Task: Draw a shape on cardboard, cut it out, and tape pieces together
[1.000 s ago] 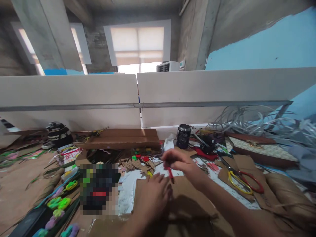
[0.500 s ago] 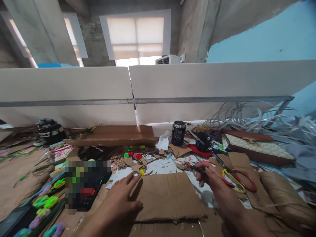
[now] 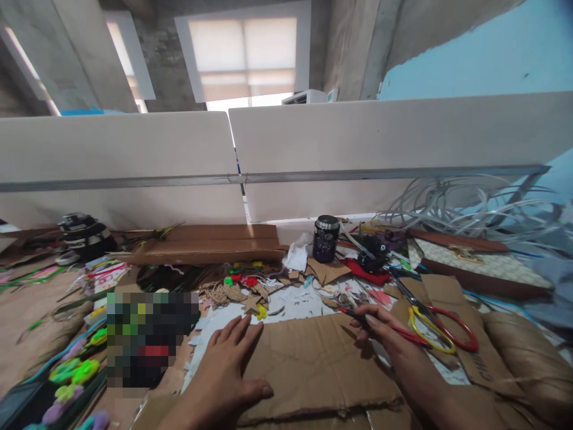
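Note:
A flat piece of brown cardboard [image 3: 313, 364] lies in front of me on the cluttered desk. My left hand [image 3: 228, 367] rests flat on its left edge with the fingers stretched out. My right hand [image 3: 380, 334] is at the cardboard's upper right corner, its fingers closed round a thin red pen-like tool [image 3: 358, 315] whose tip points left over the cardboard. Just right of that hand lie scissors [image 3: 436, 328] with red and yellow handles.
A dark can [image 3: 325, 238] stands at the back centre, beside crumpled white paper [image 3: 296, 255]. Folded cardboard sheets [image 3: 201, 248] lie along the white partition [image 3: 286, 161]. Small cut-out shapes [image 3: 244, 292] and paper scraps are scattered behind the cardboard. A tangle of white strips [image 3: 465, 206] fills the back right.
My right hand moved from the centre of the cardboard out to its right corner with the red tool. My left hand slid left and flattened on the cardboard's edge.

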`<state>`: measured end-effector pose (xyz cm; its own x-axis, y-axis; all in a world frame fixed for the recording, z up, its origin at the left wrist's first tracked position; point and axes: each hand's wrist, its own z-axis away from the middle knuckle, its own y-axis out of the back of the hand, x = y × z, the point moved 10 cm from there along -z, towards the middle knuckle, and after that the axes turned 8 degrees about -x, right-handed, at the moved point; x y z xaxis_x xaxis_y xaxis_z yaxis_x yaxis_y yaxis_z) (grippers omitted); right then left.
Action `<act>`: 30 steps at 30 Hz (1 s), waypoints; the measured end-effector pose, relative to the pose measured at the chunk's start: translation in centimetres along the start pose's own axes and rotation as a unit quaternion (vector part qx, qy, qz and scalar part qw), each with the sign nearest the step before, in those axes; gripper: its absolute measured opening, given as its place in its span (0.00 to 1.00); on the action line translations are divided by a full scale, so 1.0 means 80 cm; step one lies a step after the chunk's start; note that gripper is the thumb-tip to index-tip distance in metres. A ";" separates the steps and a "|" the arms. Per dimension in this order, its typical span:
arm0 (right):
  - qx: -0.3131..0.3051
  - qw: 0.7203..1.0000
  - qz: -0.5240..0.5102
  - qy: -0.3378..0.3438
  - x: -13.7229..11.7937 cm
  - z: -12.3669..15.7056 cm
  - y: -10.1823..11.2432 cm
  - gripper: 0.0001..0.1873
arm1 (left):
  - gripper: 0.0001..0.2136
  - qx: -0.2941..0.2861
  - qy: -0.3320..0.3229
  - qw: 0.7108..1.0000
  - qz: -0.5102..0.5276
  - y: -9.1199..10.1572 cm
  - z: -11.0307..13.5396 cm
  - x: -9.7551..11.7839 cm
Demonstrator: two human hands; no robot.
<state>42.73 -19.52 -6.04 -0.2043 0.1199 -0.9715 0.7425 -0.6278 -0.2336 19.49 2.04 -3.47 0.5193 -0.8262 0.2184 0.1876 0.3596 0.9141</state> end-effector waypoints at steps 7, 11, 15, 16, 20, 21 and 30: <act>-0.010 1.000 0.005 -0.022 -0.011 0.003 -0.014 0.18 | 0.56 -0.012 0.004 1.000 0.027 -0.014 -0.004 0.003; -0.062 0.995 -0.036 -0.063 -0.013 0.002 -0.072 0.13 | 0.57 -0.020 -0.007 0.999 0.040 -0.018 -0.008 0.007; -0.104 0.991 -0.040 -0.075 0.001 -0.007 -0.134 0.09 | 0.57 -0.021 -0.014 0.998 0.053 -0.025 -0.011 0.004; -0.111 0.989 -0.040 -0.083 0.009 -0.009 -0.146 0.09 | 0.56 -0.021 -0.017 0.998 0.057 -0.026 -0.011 0.004; -0.126 0.988 -0.027 -0.090 0.034 -0.016 -0.180 0.14 | 0.54 -0.030 -0.035 0.996 0.080 -0.026 -0.009 0.003; -0.128 0.987 -0.021 -0.089 0.037 -0.018 -0.185 0.15 | 0.53 -0.035 -0.041 0.995 0.087 -0.024 -0.008 0.003; -0.141 0.986 -0.007 -0.089 0.037 -0.022 -0.195 0.19 | 0.57 -0.071 -0.057 0.988 0.127 -0.023 -0.008 -0.003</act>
<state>31.69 -8.00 -5.31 -0.3060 -0.0264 -0.9517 0.8815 -0.3853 -0.2728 19.51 1.82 -5.44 0.4692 -0.7418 0.4792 0.1817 0.6121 0.7696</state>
